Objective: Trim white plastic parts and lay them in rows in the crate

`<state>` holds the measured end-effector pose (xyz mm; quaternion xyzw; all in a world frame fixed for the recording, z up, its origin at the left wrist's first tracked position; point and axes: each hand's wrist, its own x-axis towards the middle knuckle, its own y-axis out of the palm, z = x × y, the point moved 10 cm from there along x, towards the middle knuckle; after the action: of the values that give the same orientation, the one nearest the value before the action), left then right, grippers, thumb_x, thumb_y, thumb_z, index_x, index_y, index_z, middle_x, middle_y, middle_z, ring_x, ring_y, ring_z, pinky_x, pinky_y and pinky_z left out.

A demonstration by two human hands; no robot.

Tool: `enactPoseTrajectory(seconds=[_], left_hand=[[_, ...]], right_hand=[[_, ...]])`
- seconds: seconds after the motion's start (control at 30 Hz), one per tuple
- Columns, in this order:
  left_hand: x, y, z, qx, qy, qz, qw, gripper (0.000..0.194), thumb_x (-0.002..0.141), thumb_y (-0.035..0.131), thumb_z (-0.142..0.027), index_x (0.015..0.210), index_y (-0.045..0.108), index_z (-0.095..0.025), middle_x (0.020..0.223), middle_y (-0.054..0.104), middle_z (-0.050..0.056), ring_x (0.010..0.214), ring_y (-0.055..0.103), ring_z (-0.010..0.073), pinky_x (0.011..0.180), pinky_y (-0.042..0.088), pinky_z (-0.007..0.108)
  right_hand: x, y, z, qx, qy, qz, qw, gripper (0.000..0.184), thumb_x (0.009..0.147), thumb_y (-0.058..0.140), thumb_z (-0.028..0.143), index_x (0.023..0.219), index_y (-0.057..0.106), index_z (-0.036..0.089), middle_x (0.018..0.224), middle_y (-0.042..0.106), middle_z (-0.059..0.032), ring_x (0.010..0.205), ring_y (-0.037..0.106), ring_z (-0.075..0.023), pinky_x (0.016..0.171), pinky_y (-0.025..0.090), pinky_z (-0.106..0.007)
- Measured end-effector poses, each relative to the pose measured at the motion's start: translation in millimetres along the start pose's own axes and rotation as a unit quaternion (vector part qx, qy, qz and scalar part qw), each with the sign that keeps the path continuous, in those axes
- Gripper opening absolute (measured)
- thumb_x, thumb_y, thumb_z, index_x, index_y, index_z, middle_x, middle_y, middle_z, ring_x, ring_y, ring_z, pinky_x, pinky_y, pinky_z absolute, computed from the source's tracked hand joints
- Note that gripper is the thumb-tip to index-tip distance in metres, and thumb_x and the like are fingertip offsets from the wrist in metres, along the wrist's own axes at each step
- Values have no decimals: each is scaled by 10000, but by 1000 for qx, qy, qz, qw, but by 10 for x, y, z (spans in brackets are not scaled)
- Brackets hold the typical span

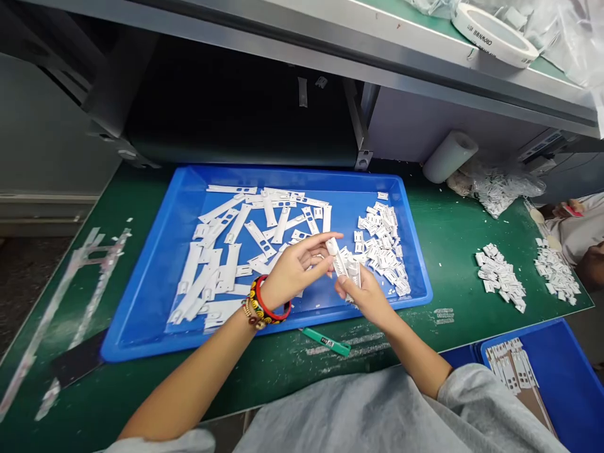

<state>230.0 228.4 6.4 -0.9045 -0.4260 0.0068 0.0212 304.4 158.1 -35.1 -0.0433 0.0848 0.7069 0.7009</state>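
Over the blue tray (141, 270), my right hand (365, 296) is closed around a long white plastic strip (337, 258) and a white piece (353, 272) beside it. The strip stands tilted, its upper end toward my left hand (302, 261). The index finger and thumb of that hand are at the strip's upper end, and its other fingers are curled. Loose white strips (231, 267) lie in the left half of the tray. A heap of small white clips (384, 245) lies in its right part.
A green cutter (326, 341) lies before the tray. Clip piles (500, 277) sit on the green table to the right, near another person's hand (569, 209). Behind are a black conveyor belt (236, 119) and a foam roll (450, 156). An overhead shelf (330, 47) holds tape (493, 34).
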Motion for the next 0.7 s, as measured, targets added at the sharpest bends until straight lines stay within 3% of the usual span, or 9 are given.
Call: enactPoseTrajectory(seconds=[0.13, 0.27, 0.4, 0.53, 0.63, 0.7], left_hand=[[-87, -60, -4, 78, 16, -79, 994, 282, 739, 587, -219, 994, 677, -140, 806, 692, 40, 654, 630, 134, 658, 568, 260], [-288, -22, -25, 142, 49, -103, 983, 214, 725, 528, -159, 878, 678, -147, 827, 723, 37, 671, 659, 141, 667, 558, 246], [-547, 110, -82, 246, 92, -64, 963, 232, 752, 495, -139, 897, 674, -172, 702, 686, 3, 629, 639, 135, 638, 525, 247], [-681, 263, -134, 347, 139, -7, 928, 185, 766, 517, -145, 854, 675, -185, 508, 567, -36, 559, 567, 150, 608, 485, 278], [-594, 311, -133, 391, 178, 18, 903, 251, 827, 453, -113, 839, 691, -192, 642, 683, 3, 617, 602, 162, 639, 485, 297], [-408, 315, -27, 418, 170, 40, 891, 299, 865, 418, -104, 891, 701, -200, 800, 736, 23, 722, 647, 175, 701, 502, 311]], right_hand=[[-82, 18, -54, -95, 1, -16, 995, 141, 884, 478, 336, 932, 498, 206, 695, 493, 27, 614, 431, -125, 616, 361, -258], [-270, 55, -20, -173, 7, 15, 985, 97, 906, 466, 299, 877, 501, 214, 676, 494, 28, 615, 430, -132, 624, 342, -263], [-516, 166, -106, -111, 40, 77, 990, 151, 929, 462, 333, 849, 506, 212, 658, 505, 38, 602, 452, -120, 625, 362, -252], [-650, 252, -312, -33, 89, 112, 989, 74, 868, 513, 263, 828, 511, 201, 650, 540, 42, 604, 493, -113, 625, 388, -242], [-677, 278, -415, 65, 117, 132, 982, 60, 792, 517, 223, 747, 485, 199, 641, 562, 28, 616, 540, -124, 637, 429, -253], [-688, 267, -444, 140, 136, 143, 970, 46, 764, 506, 230, 741, 480, 199, 684, 591, 11, 613, 567, -129, 623, 458, -264]])
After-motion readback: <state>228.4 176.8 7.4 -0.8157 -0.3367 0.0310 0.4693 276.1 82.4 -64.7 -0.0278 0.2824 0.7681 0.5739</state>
